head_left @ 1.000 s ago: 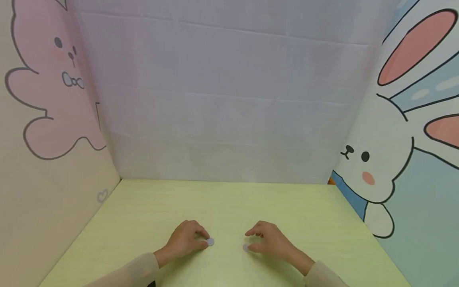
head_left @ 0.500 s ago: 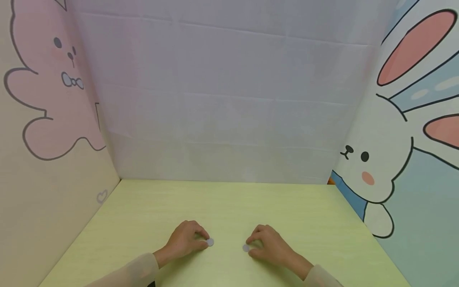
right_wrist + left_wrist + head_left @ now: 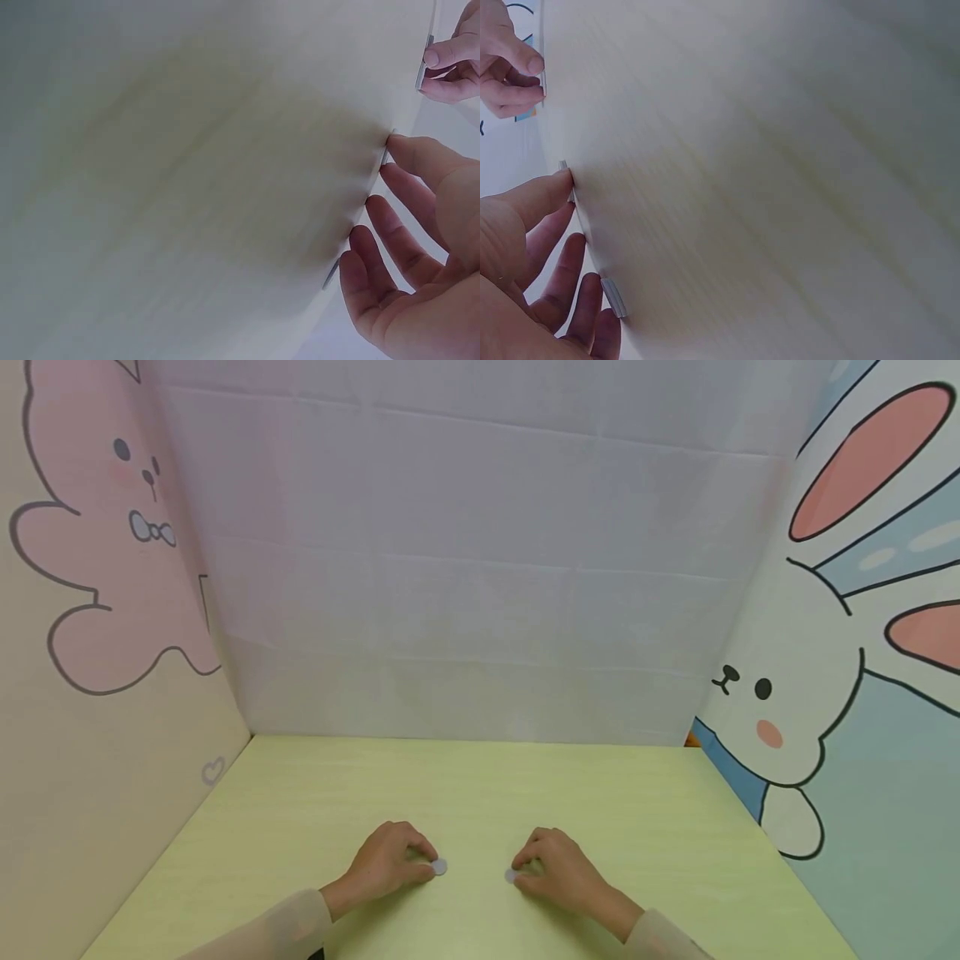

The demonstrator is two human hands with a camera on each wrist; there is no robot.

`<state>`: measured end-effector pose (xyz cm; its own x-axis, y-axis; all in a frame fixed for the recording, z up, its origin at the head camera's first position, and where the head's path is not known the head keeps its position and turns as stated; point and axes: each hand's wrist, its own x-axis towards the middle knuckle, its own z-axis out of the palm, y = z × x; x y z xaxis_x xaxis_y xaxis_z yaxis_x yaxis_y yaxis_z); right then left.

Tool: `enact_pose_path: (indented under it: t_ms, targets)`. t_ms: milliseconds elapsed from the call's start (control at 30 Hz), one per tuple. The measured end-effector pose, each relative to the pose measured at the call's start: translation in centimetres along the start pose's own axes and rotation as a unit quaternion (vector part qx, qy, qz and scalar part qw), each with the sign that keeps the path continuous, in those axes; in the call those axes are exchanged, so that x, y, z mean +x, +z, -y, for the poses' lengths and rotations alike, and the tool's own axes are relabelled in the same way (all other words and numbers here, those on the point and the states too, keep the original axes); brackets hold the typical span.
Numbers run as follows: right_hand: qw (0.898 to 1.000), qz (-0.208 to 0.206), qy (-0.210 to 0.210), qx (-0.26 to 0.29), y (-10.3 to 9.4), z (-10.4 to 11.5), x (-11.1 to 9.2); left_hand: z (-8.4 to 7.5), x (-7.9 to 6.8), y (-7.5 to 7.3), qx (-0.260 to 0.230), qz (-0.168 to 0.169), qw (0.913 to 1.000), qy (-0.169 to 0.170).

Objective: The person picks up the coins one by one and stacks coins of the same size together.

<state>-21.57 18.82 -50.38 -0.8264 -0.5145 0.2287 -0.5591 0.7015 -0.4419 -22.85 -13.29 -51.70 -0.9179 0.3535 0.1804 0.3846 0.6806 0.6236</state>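
My left hand [image 3: 384, 862] pinches a small, flat, silver-grey coin [image 3: 439, 867] at the table between thumb and forefinger. To the right, my right hand [image 3: 561, 870] holds a similar coin [image 3: 511, 876] by its edges with thumb and forefinger, low over or on the table. In the left wrist view a short stack of coins [image 3: 613, 298] stands beside the outer fingers of the left hand. Another thin coin [image 3: 331, 274] lies by the outer fingers of the right hand in the right wrist view. Both of these are hidden behind the hands in the head view.
The pale yellow-green table [image 3: 480, 785] has a plain whitish sheet [image 3: 480, 568] behind it. A side wall [image 3: 135, 727] with a pink cartoon figure bounds the left, and a rabbit-printed wall [image 3: 885, 777] the right.
My right thumb and forefinger have closed on the coin at the right and shifted it slightly leftward and away. The left hand has stayed in place with its coin.
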Motion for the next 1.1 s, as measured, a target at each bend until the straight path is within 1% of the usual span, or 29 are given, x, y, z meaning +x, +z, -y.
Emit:
enact_pose_path:
  t_ms: [133,300,600,833,1100]
  targets:
    - [1.0,-0.009,-0.004,-0.008,0.1,0.1,0.2,0.0,0.0,0.0,-0.002,-0.001,1.0,0.003]
    - [1.0,-0.015,0.007,-0.009,0.1,0.4,0.6,0.1,0.0,0.0,-0.004,-0.002,1.0,0.005]
    - [1.0,-0.015,0.018,-0.016,0.2,0.5,1.3,-0.3,-0.1,-0.1,-0.004,0.001,0.9999,-0.014]
    - [0.999,-0.012,0.032,0.001,0.3,0.4,1.6,-0.2,-0.2,-0.1,-0.002,-0.003,1.0,-0.006]
    - [0.999,-0.006,0.032,0.003,0.3,0.3,1.7,-0.2,-0.2,-0.1,0.008,-0.001,1.0,-0.004]
